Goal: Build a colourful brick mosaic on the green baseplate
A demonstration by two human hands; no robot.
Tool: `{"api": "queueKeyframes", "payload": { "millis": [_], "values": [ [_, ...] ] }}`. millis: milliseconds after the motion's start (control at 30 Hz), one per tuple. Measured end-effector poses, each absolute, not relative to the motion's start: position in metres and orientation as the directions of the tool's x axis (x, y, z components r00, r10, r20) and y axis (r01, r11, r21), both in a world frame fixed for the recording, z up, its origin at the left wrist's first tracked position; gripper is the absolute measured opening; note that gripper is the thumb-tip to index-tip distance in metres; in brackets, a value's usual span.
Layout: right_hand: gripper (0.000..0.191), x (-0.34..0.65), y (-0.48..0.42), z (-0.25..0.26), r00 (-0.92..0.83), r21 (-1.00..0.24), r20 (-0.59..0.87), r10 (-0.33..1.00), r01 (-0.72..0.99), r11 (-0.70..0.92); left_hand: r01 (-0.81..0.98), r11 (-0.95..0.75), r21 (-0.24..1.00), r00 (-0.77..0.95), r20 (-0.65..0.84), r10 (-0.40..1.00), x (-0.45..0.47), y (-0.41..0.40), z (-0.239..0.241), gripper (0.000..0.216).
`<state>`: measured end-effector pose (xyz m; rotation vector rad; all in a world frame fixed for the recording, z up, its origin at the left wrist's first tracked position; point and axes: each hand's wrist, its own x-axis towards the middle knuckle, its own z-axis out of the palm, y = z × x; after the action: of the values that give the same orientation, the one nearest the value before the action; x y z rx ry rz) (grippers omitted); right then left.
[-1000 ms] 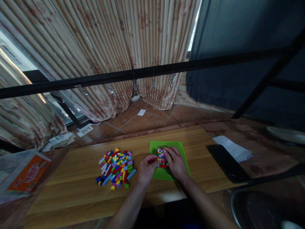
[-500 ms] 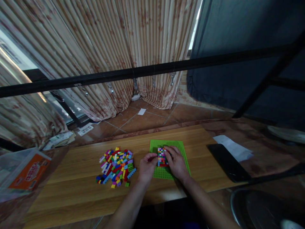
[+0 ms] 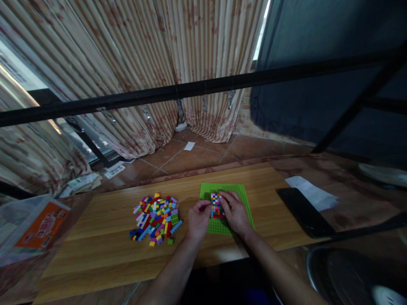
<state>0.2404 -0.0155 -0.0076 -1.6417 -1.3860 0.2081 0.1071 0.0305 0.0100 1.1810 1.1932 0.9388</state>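
Observation:
A green studded baseplate (image 3: 245, 208) lies on the wooden table, and a small block of multicoloured building bricks (image 3: 215, 206) sits on it. My left hand (image 3: 199, 218) is at the block's left edge, thumb and forefinger closed together with their tips against it. From the other side, my right hand (image 3: 235, 212) curls round the block's right edge, fingers along the far side and thumb towards the near part. It covers the block's right portion. Whether a loose brick is between my left fingertips is too small to tell.
Left of the baseplate is a heap of loose building bricks (image 3: 159, 216) on the wooden table (image 3: 104, 245). A black phone-like slab (image 3: 303, 212) lies at the right end, beside white paper (image 3: 310, 192). A clear plastic box (image 3: 32, 228) with an orange label stands at far left.
The view has shifted slightly, so the table appears a little higher. Both hands stay at the brick block, with only slight finger movement.

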Motion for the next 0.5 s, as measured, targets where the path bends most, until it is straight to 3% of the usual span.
{"api": "queueKeyframes", "payload": {
  "millis": [500],
  "values": [
    [0.031,0.239,-0.015,-0.010,0.334,-0.712,0.452,0.827,0.693,0.109,-0.134,0.335,0.933,0.160,-0.313,0.936,0.099,0.022,0.018,0.017]
  ]
}}
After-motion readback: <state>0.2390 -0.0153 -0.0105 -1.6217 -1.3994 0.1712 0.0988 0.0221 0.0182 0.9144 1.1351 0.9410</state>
